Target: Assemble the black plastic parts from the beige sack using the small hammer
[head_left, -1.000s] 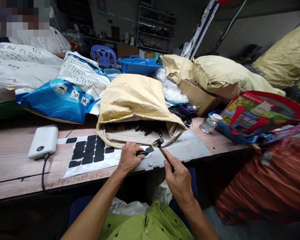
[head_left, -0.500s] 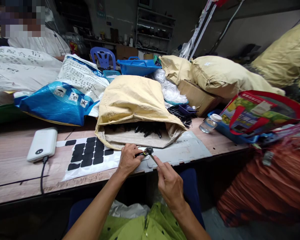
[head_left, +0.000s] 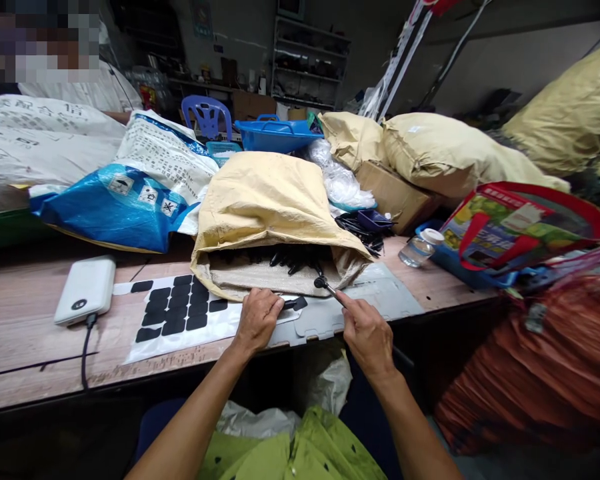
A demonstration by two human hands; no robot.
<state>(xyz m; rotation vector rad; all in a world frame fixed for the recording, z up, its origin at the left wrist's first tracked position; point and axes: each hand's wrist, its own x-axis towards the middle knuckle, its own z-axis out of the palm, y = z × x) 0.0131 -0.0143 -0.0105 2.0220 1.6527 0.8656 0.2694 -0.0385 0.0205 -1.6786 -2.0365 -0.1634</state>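
Note:
My left hand [head_left: 257,321] is closed at the table's front edge, pinching a small flat black piece [head_left: 297,304] down on a grey plate [head_left: 375,300]. My right hand [head_left: 367,333] is closed round the handle of a small hammer [head_left: 325,286], whose dark head is raised just above and right of the black piece. Just behind my hands lies an open tan sack [head_left: 265,207] with several black parts showing in its mouth. Left of my left hand lies a white sheet with several black pads [head_left: 177,310].
A white power bank [head_left: 85,289] with a cable lies at the left on the wooden table [head_left: 25,333]. Blue-and-white sacks [head_left: 130,187], tan sacks, a cardboard box, a water bottle [head_left: 420,245] and a red-rimmed bag [head_left: 520,223] crowd the back and right. Another person sits at far left.
The hammer head came down onto the black piece half a second ago and has now lifted up and to the right. My left hand has stayed on the piece.

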